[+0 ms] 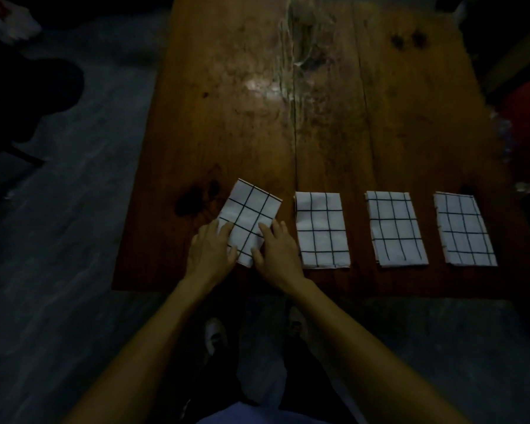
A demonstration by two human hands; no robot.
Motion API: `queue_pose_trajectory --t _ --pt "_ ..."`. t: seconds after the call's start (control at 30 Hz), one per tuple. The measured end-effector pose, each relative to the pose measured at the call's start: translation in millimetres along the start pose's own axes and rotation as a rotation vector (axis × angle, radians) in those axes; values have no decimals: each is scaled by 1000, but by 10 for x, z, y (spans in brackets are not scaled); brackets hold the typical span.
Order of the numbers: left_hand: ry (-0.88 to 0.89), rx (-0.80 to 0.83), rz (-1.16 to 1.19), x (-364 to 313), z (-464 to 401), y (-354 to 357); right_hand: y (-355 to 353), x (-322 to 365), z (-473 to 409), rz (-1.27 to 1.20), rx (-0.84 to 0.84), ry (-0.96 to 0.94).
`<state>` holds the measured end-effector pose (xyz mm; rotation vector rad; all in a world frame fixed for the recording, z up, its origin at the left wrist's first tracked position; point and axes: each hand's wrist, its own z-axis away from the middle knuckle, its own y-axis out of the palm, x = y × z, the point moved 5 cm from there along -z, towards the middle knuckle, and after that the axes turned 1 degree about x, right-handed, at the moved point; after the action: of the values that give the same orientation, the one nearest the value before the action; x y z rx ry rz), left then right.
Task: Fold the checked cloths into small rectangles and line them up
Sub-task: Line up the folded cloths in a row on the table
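Several white cloths with black checks lie folded into small rectangles near the front edge of the wooden table (257, 117). Three stand in a straight row: one in the middle (322, 231), one to its right (395, 229) and one at the far right (464, 229). The leftmost cloth (248, 212) lies tilted, its far end leaning right. My left hand (211, 250) rests flat on its near left edge. My right hand (277, 250) presses its near right edge. Both hands have their fingers spread on the fabric.
The table's front edge runs just below the cloths, its left edge near the tilted cloth. Dark knots mark the wood (193, 200) left of that cloth. Grey floor (74, 240) lies to the left; my feet (214, 335) show under the table edge.
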<state>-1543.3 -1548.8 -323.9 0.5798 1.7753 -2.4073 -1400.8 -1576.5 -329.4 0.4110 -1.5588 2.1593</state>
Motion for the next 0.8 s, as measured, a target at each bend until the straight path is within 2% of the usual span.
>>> queue_pose_trajectory --t 0.2,0.37,0.57,0.8 --pt "57 -10 41 117 27 -51 125 180 -152 38 21 67" --pt "62 -15 34 175 32 -90 162 185 -164 125 19 8" --pt "110 -53 24 88 -305 -138 41 216 -376 99 -49 -79" --pt "189 102 -170 -19 -754 106 150 152 -787 161 32 -141"
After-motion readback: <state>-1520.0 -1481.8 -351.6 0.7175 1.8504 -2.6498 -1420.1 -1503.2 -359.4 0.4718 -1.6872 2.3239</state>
